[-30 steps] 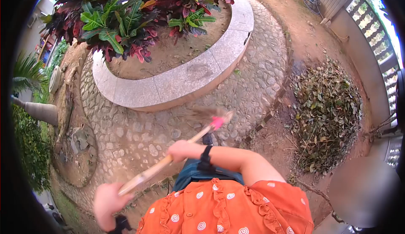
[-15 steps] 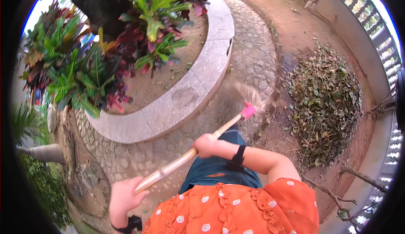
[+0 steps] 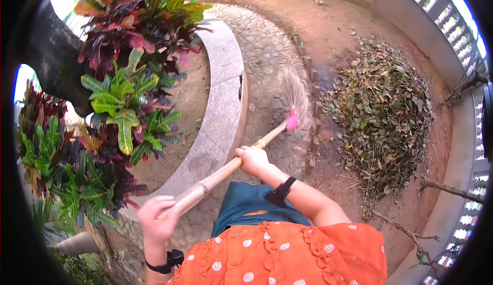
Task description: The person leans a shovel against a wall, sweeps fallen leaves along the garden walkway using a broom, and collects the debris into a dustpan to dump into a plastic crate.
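A broom [image 3: 210,182] with a bamboo handle, a pink collar and pale bristles slants up across the view. Near the top end of its handle, my left hand [image 3: 156,215] is closed around the pole. Further down the pole, my right hand [image 3: 252,159] grips it at about the middle. The bristles are spread over the cobbled path [image 3: 262,59], between the curved stone bench [image 3: 226,100] and the brick edging. To the right of the bristles lies a large heap of dry leaves [image 3: 382,123] on bare soil.
Croton plants [image 3: 123,90] and a dark tree trunk [image 3: 56,54] fill the bed at left. A wall with a balustrade [image 3: 436,7] curves along the right side. Bare branches [image 3: 452,190] stick out at lower right.
The broom head has swung up and slightly left, its bristles now fanned upward. Both hands still hold the handle and have risen a little. My view has shifted, moving the bench and leaf heap left.
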A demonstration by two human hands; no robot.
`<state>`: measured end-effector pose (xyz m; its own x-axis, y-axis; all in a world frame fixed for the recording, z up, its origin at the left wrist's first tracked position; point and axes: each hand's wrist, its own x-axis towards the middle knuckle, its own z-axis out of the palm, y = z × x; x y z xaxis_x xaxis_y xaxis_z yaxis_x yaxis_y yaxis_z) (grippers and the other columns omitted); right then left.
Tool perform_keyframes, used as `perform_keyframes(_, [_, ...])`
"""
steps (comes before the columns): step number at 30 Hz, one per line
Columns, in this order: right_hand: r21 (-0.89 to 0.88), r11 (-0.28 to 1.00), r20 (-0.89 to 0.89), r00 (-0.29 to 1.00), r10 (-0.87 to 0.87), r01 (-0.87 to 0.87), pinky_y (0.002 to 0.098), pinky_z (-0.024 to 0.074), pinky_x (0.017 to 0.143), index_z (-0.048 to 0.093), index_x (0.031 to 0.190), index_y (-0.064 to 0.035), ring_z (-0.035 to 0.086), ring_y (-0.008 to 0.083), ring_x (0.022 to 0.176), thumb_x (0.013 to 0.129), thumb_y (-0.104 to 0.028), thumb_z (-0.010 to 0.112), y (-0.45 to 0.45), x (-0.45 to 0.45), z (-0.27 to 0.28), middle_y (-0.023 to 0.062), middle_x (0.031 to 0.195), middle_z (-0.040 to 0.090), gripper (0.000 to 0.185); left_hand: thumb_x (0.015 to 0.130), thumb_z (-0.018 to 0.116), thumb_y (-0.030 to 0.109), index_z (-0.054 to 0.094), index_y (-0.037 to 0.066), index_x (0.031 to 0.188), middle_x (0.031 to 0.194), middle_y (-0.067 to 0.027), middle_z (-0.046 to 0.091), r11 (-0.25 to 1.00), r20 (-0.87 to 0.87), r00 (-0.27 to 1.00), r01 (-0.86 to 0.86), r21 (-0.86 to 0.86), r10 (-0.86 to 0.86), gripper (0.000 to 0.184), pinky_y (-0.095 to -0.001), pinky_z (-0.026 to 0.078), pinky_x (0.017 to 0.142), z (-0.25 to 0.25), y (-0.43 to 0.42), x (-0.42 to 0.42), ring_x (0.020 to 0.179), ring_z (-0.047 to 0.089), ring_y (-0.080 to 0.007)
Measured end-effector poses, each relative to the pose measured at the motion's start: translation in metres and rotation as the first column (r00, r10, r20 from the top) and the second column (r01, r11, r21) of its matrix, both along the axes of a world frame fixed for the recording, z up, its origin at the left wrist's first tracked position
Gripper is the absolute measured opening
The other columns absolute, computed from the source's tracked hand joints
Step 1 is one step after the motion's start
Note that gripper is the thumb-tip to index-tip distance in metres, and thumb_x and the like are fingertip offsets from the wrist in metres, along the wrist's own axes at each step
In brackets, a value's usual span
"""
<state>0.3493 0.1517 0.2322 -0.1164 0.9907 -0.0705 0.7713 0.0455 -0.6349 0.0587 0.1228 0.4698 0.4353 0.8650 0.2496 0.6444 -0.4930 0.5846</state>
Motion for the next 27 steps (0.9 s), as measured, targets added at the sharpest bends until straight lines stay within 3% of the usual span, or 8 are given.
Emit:
perform_keyframes(3, [0.005,0.986,-0.152,0.975,-0.161,0.164,0.0473,0.0545,0.076,0.063,0.1,-0.0138,0.067,0.0349,0.088,0.079,-0.014,0.065,0.003,0.002,0.02,0.0104,0.093,0.064,0.021,0.079,0.063,0.008,0.062,0.003,0.074,0.078,-0.0131,0.068,0.999,0.357,0.933,-0.047,0.023,0.036,0.007,-0.0354,0.05,0.072,0.014,0.052,0.025,0.074,0.063,-0.0244])
perform_keyframes(5, [-0.049,0.973,-0.185,0.956,-0.229,0.224,0.0477,0.0542,0.079,0.061,0.104,-0.0138,0.067,0.035,0.091,0.079,-0.012,0.066,0.001,0.006,0.016,0.011,0.101,0.063,0.026,0.079,0.058,0.011,0.056,0.004,0.068,0.072,-0.0112,0.064,0.987,0.659,0.737,0.154,0.05,-0.148,0.013,-0.0375,0.048,0.072,0.007,0.095,0.057,0.072,0.059,-0.0239])
perform_keyframes(8, [-0.1,0.958,-0.139,0.95,-0.281,0.269,0.0479,0.0546,0.08,0.061,0.106,-0.0138,0.067,0.0356,0.093,0.081,-0.014,0.065,0.008,0.026,-0.01,0.0112,0.103,0.064,0.025,0.084,0.058,0.011,0.054,0.006,0.068,0.068,-0.0098,0.061,0.692,0.905,0.398,0.611,-0.383,0.149,0.017,-0.0415,0.049,0.075,-0.018,0.144,0.118,0.07,0.06,-0.024])
perform_keyframes(11, [-0.283,0.92,-0.082,0.949,-0.305,0.271,0.0486,0.0547,0.081,0.061,0.107,-0.014,0.067,0.0366,0.095,0.083,-0.016,0.064,0.036,0.043,-0.064,0.0115,0.105,0.064,0.024,0.085,0.059,0.006,0.056,0.003,0.066,0.066,-0.0102,0.061,0.564,0.841,0.531,0.665,-0.49,0.104,0.019,-0.0402,0.049,0.072,-0.066,0.19,0.168,0.064,0.06,-0.0226])
perform_keyframes(17, [0.008,0.882,-0.232,0.859,-0.456,0.471,0.0489,0.0541,0.082,0.063,0.104,-0.0162,0.066,0.0377,0.095,0.085,-0.019,0.063,0.185,0.061,-0.089,0.0117,0.105,0.065,0.019,0.081,0.063,0.004,0.055,0.002,0.057,0.058,-0.0073,0.061,0.556,0.821,0.564,0.712,-0.428,-0.091,0.026,-0.0376,0.049,0.07,-0.025,0.289,0.212,0.06,0.06,-0.0205])
perform_keyframes(19, [0.011,0.841,-0.301,0.804,-0.513,0.541,0.048,0.0545,0.079,0.063,0.099,-0.0152,0.066,0.0367,0.092,0.086,-0.019,0.062,0.238,0.074,-0.081,0.0102,0.101,0.066,0.013,0.078,0.066,0.001,0.057,0.001,0.059,0.06,-0.0082,0.061,0.588,0.685,0.589,0.758,-0.284,-0.429,0.021,-0.0368,0.049,0.069,-0.019,0.312,0.224,0.061,0.06,-0.0213])
perform_keyframes(23, [0.138,0.817,-0.387,0.79,-0.476,0.56,0.0467,0.0535,0.075,0.061,0.095,-0.0132,0.066,0.0371,0.087,0.086,-0.02,0.066,0.297,0.102,-0.057,0.0105,0.095,0.065,0.012,0.072,0.07,-0.003,0.057,0.005,0.06,0.061,-0.0055,0.06,0.486,0.515,0.478,0.864,-0.132,-0.711,0.019,-0.0355,0.048,0.063,-0.008,0.337,0.25,0.057,0.06,-0.0239])
perform_keyframes(27, [0.281,0.774,-0.417,0.798,-0.435,0.568,0.0428,0.0537,0.072,0.061,0.092,-0.0112,0.066,0.0367,0.084,0.081,-0.027,0.079,0.32,0.12,-0.031,0.0121,0.087,0.065,0.027,0.073,0.068,0.002,0.056,0.007,0.061,0.061,-0.0028,0.061,0.447,0.541,0.395,0.893,-0.039,-0.742,0.018,-0.0361,0.048,0.065,0.027,0.359,0.26,0.055,0.06,-0.0215])
